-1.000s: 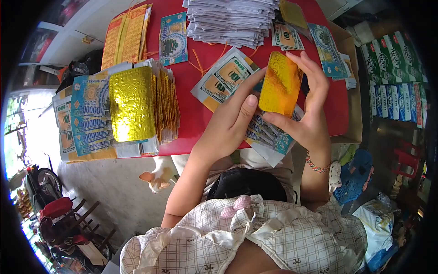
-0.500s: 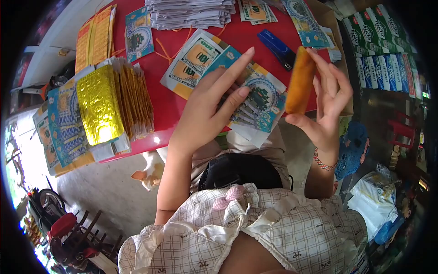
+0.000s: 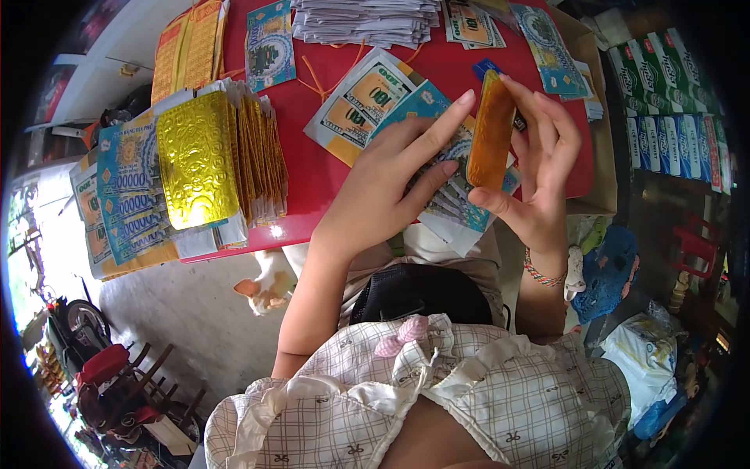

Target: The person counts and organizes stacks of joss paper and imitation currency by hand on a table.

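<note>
Left: gold-foil-topped stack (image 3: 198,162) on red table (image 3: 301,223). Left hand (image 3: 383,180), index and thumb spread, over blue banknote-style papers (image 3: 449,205); hidden fingers, can't tell grip. Gold-foil packet (image 3: 490,137) just right of it, near edge-on, long axis pointing away from body, pinched between right hand's (image 3: 547,156) thumb and fingers; right nearer.

The view came from a camera on the wearer's head, facing forward and steeply down over the checked blouse (image 3: 312,414) toward the fingers (image 3: 445,129). It hung close above, so the fingers fell just above and right of centre. Its wide, round-edged field took in the red tabletop (image 3: 307,176) around and beyond them, floor (image 3: 180,293) below and left of them, and stacked cartons (image 3: 664,74) well to their right.
</note>
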### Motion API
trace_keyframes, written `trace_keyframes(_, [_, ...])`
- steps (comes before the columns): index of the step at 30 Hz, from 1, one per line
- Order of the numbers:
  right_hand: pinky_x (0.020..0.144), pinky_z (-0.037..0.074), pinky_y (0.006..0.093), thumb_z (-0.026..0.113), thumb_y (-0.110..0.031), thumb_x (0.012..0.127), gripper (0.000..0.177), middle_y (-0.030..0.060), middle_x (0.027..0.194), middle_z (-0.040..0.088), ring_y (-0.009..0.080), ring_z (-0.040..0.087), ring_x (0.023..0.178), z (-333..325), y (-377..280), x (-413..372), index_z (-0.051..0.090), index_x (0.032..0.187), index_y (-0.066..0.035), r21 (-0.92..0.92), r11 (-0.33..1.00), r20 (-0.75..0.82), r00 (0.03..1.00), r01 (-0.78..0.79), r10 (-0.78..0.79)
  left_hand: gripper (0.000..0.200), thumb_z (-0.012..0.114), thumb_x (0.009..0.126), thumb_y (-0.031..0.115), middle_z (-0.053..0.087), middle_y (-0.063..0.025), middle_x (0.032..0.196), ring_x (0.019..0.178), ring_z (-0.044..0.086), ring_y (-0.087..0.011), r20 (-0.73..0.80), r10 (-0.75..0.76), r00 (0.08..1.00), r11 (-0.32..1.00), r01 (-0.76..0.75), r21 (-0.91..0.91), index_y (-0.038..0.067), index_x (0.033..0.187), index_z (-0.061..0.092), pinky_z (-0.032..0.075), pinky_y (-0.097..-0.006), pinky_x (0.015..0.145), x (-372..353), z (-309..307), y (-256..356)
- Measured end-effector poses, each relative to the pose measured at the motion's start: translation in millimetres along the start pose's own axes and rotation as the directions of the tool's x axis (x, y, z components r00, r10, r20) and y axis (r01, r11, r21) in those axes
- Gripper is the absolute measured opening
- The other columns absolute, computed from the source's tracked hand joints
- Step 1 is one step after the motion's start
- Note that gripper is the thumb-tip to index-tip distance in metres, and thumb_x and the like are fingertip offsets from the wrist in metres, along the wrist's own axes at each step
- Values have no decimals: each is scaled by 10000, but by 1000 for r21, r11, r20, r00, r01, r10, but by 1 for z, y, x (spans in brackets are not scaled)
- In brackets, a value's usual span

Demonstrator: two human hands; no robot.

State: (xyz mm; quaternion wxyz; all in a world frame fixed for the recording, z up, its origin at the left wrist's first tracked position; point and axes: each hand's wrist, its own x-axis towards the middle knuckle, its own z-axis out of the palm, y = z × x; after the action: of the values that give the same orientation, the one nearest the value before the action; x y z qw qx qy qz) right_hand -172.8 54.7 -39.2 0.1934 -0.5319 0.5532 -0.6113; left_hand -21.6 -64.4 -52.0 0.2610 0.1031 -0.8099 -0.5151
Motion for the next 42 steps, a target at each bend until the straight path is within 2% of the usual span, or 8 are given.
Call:
trace_keyframes(10, [1032, 365, 459, 851, -261, 673, 989, 214, 1405, 320, 314, 354, 1310, 9, 0, 7, 190, 1388, -89, 48, 996, 35, 997, -69, 68, 685, 617, 825, 59, 561, -145, 1018, 906, 542, -306, -26, 22, 999, 1000, -22, -6, 183, 1446, 355, 427, -380, 828, 1, -1, 0])
trace_keyframes(19, [1042, 338, 461, 825, -289, 706, 1009, 213, 1424, 300, 309, 340, 1317, 10, 3, 7, 133, 1423, -134, 348, 932, -107, 984, -98, 143, 708, 628, 819, 71, 563, -149, 1020, 910, 543, -313, -21, -16, 1000, 999, 15, -52, 136, 1454, 322, 426, -389, 824, 1, 0, 2])
trace_keyframes(25, [1003, 422, 432, 750, -52, 756, 968, 235, 1428, 284, 316, 380, 1285, 17, -12, 21, 74, 1444, -135, 580, 812, -142, 971, -74, 190, 664, 604, 764, 19, 548, -158, 968, 882, 519, -335, 2, -38, 999, 997, 38, 72, 57, 1386, 376, 421, -411, 802, 0, -2, 2])
trace_keyframes(28, [1018, 410, 433, 759, -22, 736, 992, 232, 1423, 285, 323, 373, 1290, 21, -7, 23, 70, 1441, -133, 439, 895, -66, 990, -84, 125, 638, 578, 712, -10, 530, -170, 970, 892, 503, -353, -5, 25, 1000, 991, -24, 129, 33, 1327, 414, 420, -426, 802, -2, -1, -4])
trace_keyframes(30, [1042, 381, 423, 793, -39, 702, 1009, 212, 1427, 280, 313, 354, 1305, 23, -8, 21, 103, 1436, -102, 496, 863, -84, 984, -98, 160, 625, 567, 688, -17, 524, -177, 983, 905, 497, -363, 0, 70, 998, 985, -69, 160, 25, 1296, 431, 421, -431, 805, -3, -1, -5])
trace_keyframes(34, [1091, 291, 385, 838, -74, 628, 1028, 149, 1444, 255, 271, 320, 1323, 16, -10, 15, 185, 1420, -39, 258, 958, 54, 992, -125, 115, 547, 566, 697, 6, 526, -187, 1066, 957, 493, -376, 29, 48, 998, 986, -52, 161, 15, 1236, 471, 418, -438, 838, -3, -1, -7])
trace_keyframes(36, [1095, 281, 371, 816, -41, 617, 1024, 143, 1446, 246, 258, 321, 1321, 8, -13, 14, 183, 1422, -38, -19, 994, 183, 977, -105, 107, 533, 561, 704, 11, 528, -188, 1086, 965, 493, -378, 27, 64, 998, 985, -67, 157, 15, 1230, 479, 415, -439, 849, -3, -1, -9])
trace_keyframes(42, [1084, 306, 372, 826, -42, 589, 1057, 156, 1431, 282, 259, 330, 1328, -7, -13, 8, 177, 1423, -31, 66, 988, 191, 974, -140, 125, 582, 558, 744, 24, 537, -178, 1119, 978, 495, -369, 72, 80, 994, 978, -92, 188, 30, 1314, 443, 408, -429, 880, -1, -2, -7])
